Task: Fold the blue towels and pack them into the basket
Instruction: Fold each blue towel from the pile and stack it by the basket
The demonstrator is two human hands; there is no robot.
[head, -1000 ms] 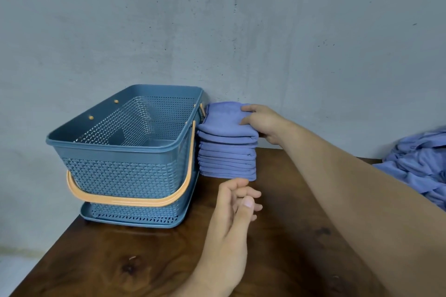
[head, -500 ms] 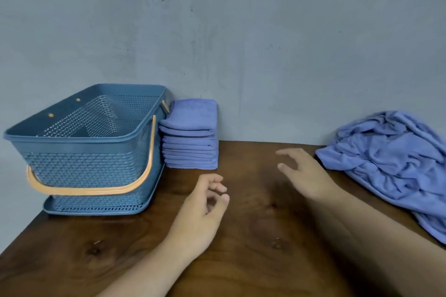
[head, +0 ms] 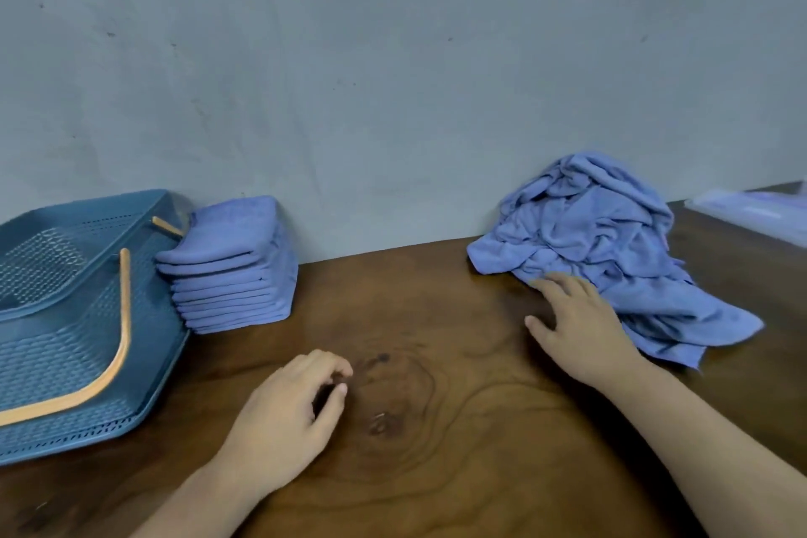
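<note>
A heap of unfolded blue towels point(head: 598, 240) lies at the back right of the wooden table point(head: 436, 306). My right hand point(head: 576, 323) reaches to the heap's near edge, fingers spread and straight, fingertips at the cloth. A stack of several folded blue towels point(head: 236, 271) stands against the wall, right beside the blue perforated basket point(head: 65, 319) with an orange handle at the left. My left hand point(head: 292, 406) hovers low over the table's middle with fingers loosely curled, holding nothing.
A grey wall runs close behind the table. A pale flat object point(head: 760, 210) lies at the far right edge, blurred. The basket is cut off by the left edge of the view.
My right hand left the folded stack and travelled right to the edge of the unfolded heap. The view swung right, bringing the heap into sight. My left hand stayed low over the table.
</note>
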